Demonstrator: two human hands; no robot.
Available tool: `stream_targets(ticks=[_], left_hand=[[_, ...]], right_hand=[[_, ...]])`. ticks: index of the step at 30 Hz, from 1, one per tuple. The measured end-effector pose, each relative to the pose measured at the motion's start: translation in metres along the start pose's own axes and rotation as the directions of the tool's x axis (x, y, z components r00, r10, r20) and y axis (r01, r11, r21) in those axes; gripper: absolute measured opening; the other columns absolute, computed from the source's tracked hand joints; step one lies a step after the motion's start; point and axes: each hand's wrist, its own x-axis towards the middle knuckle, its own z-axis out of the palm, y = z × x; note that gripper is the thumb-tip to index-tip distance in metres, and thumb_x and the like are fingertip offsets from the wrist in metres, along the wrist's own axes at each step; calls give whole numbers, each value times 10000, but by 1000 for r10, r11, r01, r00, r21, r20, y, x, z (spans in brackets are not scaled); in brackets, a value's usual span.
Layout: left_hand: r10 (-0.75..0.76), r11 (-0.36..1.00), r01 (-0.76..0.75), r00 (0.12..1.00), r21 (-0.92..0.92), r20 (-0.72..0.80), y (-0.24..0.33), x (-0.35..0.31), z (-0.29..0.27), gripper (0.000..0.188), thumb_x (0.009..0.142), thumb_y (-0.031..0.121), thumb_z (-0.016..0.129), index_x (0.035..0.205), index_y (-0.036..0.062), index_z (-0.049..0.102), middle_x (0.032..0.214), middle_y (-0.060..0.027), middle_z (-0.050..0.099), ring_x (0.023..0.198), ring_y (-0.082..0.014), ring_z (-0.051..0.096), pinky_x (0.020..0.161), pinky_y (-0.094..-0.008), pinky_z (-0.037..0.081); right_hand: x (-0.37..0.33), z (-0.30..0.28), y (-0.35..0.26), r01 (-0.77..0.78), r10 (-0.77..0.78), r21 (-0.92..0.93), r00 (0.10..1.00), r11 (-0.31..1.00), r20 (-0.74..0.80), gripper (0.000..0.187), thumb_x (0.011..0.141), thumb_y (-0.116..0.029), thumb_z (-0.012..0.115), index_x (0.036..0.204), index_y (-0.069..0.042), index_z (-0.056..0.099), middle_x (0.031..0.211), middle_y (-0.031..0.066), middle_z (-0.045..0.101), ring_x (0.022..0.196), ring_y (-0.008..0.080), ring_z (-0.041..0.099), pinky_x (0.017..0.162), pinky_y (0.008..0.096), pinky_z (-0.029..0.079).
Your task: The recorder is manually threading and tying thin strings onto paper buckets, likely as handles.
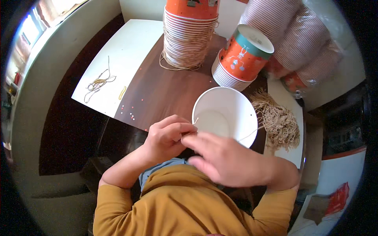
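A large paper bucket (pixel 224 106) with a white inside stands tilted in front of me, its mouth toward me. My left hand (pixel 167 135) is closed in a pinch at the bucket's near left rim, and a short end of tan string (pixel 196 120) pokes up from its fingers. Blurred by motion, my right hand (pixel 226 159) reaches across the near rim, fingertips against the left hand's. What the right fingertips hold is hidden. A thin strand (pixel 250 134) crosses the bucket's right rim from a heap of tan strings (pixel 277 120) and disappears behind the right hand.
Behind on the brown table (pixel 157 90) rises a tall stack of orange buckets (pixel 189 39) with string around their rims. An upside-down orange and green bucket stack (pixel 244 59) stands right of it. Plastic-wrapped bucket stacks (pixel 295 35) lean far right. Loose cord (pixel 98 83) lies left.
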Motion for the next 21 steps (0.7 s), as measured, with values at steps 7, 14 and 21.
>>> stream_targets(ticks=[7,14,21], left_hand=[[30,999,-27,990,29,-135,-11,-5,2,183,724,-92,664,863,18,621,780,-92,636,649,-176,618,559,-252,488],[6,996,-7,1000,-84,-17,-9,0,2,165,744,-58,665,872,35,616,794,-76,641,672,-130,614,569,-241,475],[-231,886,236,971,-398,62,-17,-11,0,83,820,7,669,871,3,603,830,-40,653,720,-67,604,587,-224,490]], right_hand=[[-26,-33,-16,169,-145,-82,959,982,242,269,832,-176,621,1020,10,571,903,152,559,835,292,585,732,373,492],[28,-31,45,86,-136,-248,972,965,-194,257,762,-18,638,1017,-21,608,1004,126,581,932,325,589,838,401,462],[27,-10,40,140,-241,-488,959,862,-151,126,732,-40,644,826,-56,561,802,92,549,737,285,571,645,383,462]])
